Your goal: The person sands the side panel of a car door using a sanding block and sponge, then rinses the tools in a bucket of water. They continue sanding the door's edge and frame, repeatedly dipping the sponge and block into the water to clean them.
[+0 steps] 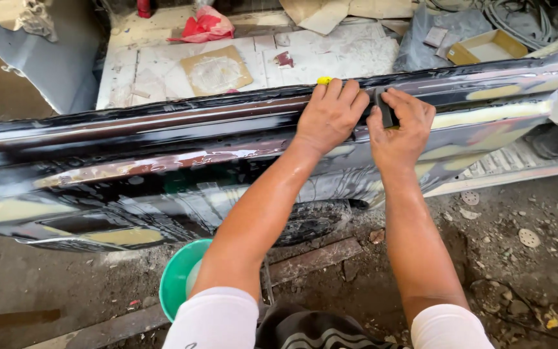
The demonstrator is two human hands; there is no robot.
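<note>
A long, wet, dark car body panel (163,148) with pale filler patches stretches across the view. My left hand (332,113) presses down on its upper edge, covering a yellow sponge (324,81) that peeks out past the fingers. Right beside it, my right hand (400,126) grips a small dark sanding block (387,111) held against the panel's ridge. Both forearms are wet.
A green bucket (177,278) stands on the dirty floor under the panel, near my left elbow. Behind the panel lies a white board (330,55) with cardboard scraps, a red rag (206,26) and an open cardboard box (489,46). Sanding discs (528,237) litter the floor at the right.
</note>
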